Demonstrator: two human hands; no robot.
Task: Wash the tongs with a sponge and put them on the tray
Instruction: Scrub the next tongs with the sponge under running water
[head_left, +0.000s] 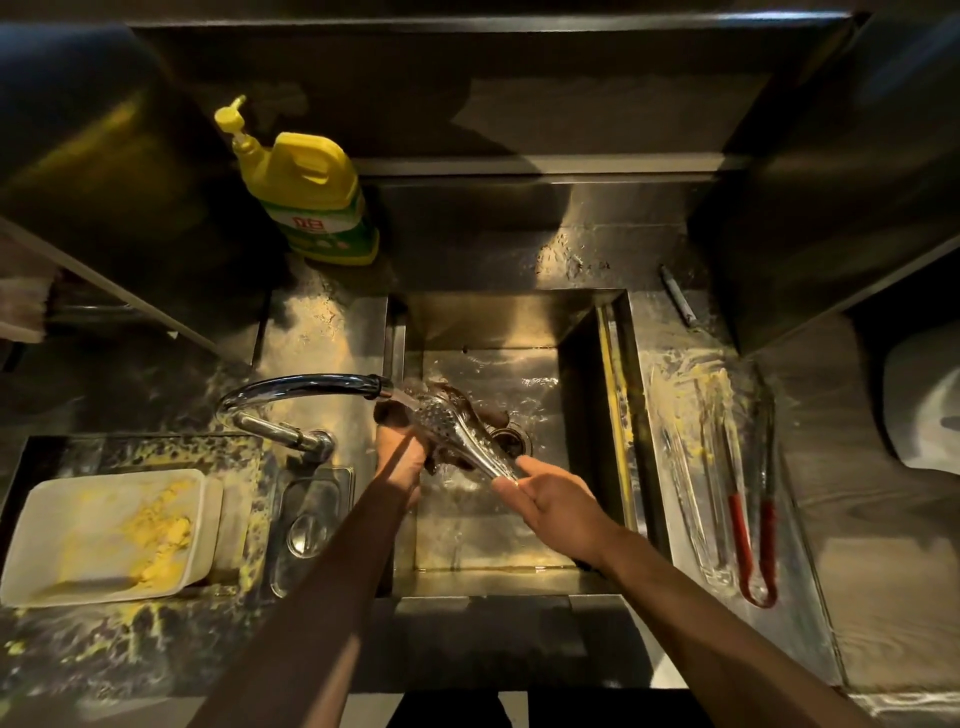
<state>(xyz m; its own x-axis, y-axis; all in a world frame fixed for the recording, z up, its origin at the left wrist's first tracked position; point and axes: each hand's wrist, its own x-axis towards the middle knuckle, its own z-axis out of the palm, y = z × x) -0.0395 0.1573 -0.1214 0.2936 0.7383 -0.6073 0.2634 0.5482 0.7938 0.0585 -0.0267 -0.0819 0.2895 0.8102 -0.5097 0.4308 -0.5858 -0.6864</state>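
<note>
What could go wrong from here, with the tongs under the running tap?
1. The right hand pinches only the wet handle end of the tongs while the left hand grips the sponge; they may slip into the sink.
2. Water from the tap could splash off the perforated head onto the counter.
3. The tray has yellow smears; clean tongs laid there may pick them up.

Left hand (402, 457) fingertips hidden under tongs (453, 427) and a dark, blurred sponge (470, 404), tongs' handle end covered by right hand (556, 504) fingers, both forearms cut by bottom edge
</note>
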